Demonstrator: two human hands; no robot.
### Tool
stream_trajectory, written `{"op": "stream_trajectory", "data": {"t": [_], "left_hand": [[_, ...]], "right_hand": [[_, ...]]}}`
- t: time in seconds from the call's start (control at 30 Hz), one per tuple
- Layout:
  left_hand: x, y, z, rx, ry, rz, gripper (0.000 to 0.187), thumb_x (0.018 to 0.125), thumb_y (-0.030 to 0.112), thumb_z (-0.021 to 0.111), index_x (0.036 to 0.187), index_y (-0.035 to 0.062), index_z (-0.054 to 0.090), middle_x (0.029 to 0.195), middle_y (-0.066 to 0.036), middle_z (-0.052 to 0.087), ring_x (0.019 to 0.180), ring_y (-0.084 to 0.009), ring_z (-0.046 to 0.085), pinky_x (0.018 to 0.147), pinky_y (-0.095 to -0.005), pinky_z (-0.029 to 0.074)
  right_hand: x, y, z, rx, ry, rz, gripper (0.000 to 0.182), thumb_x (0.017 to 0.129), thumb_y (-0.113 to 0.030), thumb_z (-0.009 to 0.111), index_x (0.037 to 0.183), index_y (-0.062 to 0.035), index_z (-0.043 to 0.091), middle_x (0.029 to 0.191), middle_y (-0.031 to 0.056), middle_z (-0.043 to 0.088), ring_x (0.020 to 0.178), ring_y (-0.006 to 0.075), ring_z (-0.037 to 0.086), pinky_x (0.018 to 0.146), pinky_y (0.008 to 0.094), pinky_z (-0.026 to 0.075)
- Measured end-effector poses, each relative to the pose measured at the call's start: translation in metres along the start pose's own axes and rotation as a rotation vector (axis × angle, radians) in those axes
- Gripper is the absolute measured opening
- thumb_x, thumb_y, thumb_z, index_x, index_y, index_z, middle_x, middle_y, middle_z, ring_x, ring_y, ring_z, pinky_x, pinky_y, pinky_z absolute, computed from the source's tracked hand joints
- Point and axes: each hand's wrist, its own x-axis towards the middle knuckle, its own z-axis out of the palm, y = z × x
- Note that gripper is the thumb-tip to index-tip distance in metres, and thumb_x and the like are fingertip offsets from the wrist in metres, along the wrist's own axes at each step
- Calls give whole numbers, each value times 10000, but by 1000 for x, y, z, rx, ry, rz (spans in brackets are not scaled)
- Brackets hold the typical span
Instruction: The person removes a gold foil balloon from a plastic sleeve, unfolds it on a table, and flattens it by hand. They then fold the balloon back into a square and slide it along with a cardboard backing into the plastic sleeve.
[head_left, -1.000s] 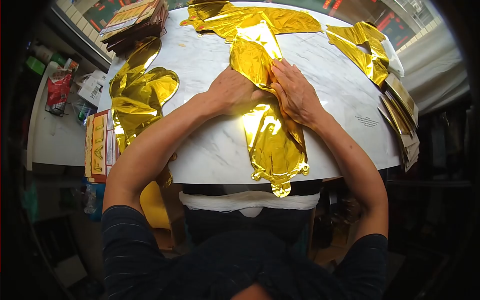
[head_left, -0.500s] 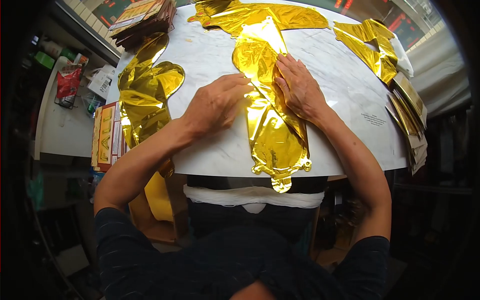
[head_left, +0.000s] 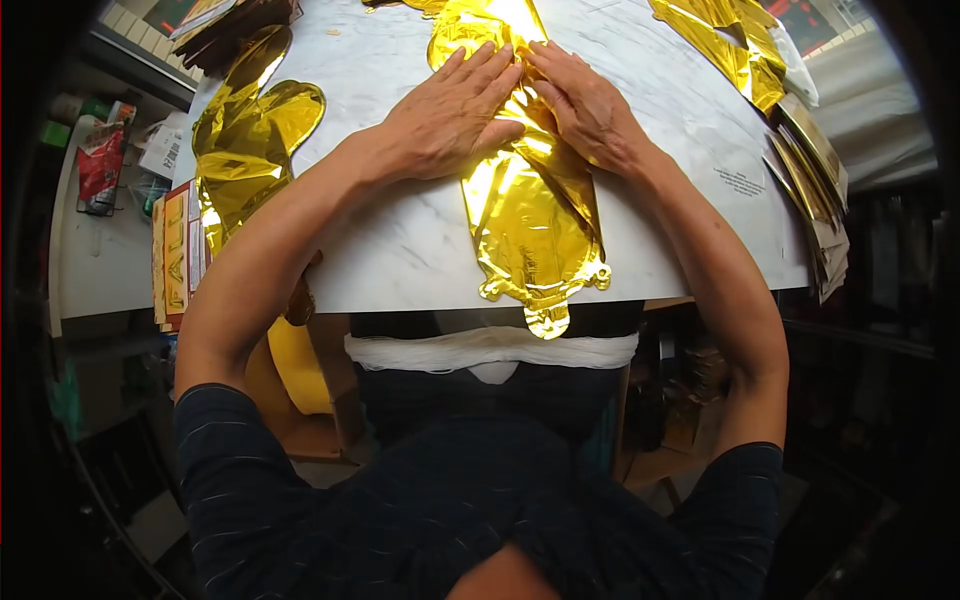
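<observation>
A gold foil balloon (head_left: pixel 530 225), flat and folded over on itself, lies lengthwise in front of me, its tabbed end hanging past the table's near edge. On its upper part my left hand (head_left: pixel 450 115) rests with fingers stretched out and thumb apart. My right hand (head_left: pixel 590 110) presses flat along the balloon's right side, fingertips close to those of the left. Neither hand grips anything. Part of the foil is hidden under the fingers.
Another gold foil balloon (head_left: pixel 250 140) lies left, partly behind my forearm. More gold foil (head_left: pixel 735 45) is at the far right, above a stack of flat packets (head_left: pixel 810 185). Printed packets (head_left: pixel 180 255) stand by the left edge of the marbled table (head_left: pixel 390 270), with a further pile (head_left: pixel 235 25) behind.
My left hand has moved from the balloon's left edge onto its upper part, and its curled fingers are now stretched out. The whole view has shifted, so the table sits higher in the picture.
</observation>
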Motion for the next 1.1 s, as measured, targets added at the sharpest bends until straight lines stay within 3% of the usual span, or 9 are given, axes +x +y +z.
{"op": "stream_trajectory", "data": {"t": [0.13,0.27,0.43,0.63,0.67,0.83,0.93,1.03,1.1], "left_hand": [[0,4,0,-8,31,-26,682,1097,460,414,1640,73,269,1699,-226,223,1589,-386,164,1305,-475,114],[0,5,0,-28,85,10,602,1085,427,445,1629,188,352,1699,-209,238,1584,-413,156,1295,-514,125],[0,6,1,31,93,35,576,1077,377,452,1607,160,390,1700,-174,262,1580,-411,167,1293,-533,112],[0,8,-5,25,23,13,586,1081,382,441,1614,147,378,1696,-157,289,1583,-396,176,1301,-510,94],[0,11,-6,33,17,2,589,1079,377,442,1618,150,372,1697,-154,288,1584,-390,180,1302,-504,96],[0,9,-5,-5,21,3,600,1067,364,458,1620,150,369,1695,-162,290,1583,-395,183,1299,-510,104],[0,7,-4,-52,22,13,611,1057,354,475,1620,144,364,1686,-183,297,1573,-414,201,1288,-537,122],[1,6,-6,-45,20,35,621,1063,402,473,1615,139,363,1671,-203,309,1558,-441,220,1275,-567,145],[1,6,-8,-54,6,35,628,1064,418,468,1615,137,360,1675,-201,295,1562,-439,208,1276,-570,142]], "right_hand": [[-15,-4,-31,5,-2,-71,377,1054,-154,551,1396,2,574,1508,182,549,1470,362,436,1235,474,343],[-51,-22,-54,-135,-290,-259,437,999,-135,608,1415,-7,565,1546,121,528,1484,334,427,1251,470,327],[-104,-44,-83,-79,-413,-169,511,1021,-283,547,1466,-31,550,1577,141,499,1523,382,366,1272,548,252],[-139,-68,-109,-36,-481,-149,485,985,-247,609,1418,-30,592,1555,124,525,1515,361,385,1262,554,273],[-142,-71,-112,-34,-483,-150,485,985,-247,609,1418,-30,592,1555,124,525,1515,361,385,1262,554,273],[-138,-64,-125,48,-356,-154,294,959,-169,674,1206,-12,706,1310,124,711,1291,363,632,1156,538,446],[-103,-53,-107,-93,-118,-58,349,967,-74,648,1306,5,643,1387,171,648,1321,373,593,1147,471,465],[-64,-43,-75,-104,-89,5,492,1014,-92,575,1485,14,480,1595,187,443,1452,381,451,1195,462,402],[-46,-35,-48,-143,-88,-63,514,1025,-142,576,1493,32,455,1602,218,415,1475,381,413,1224,470,358]]}}
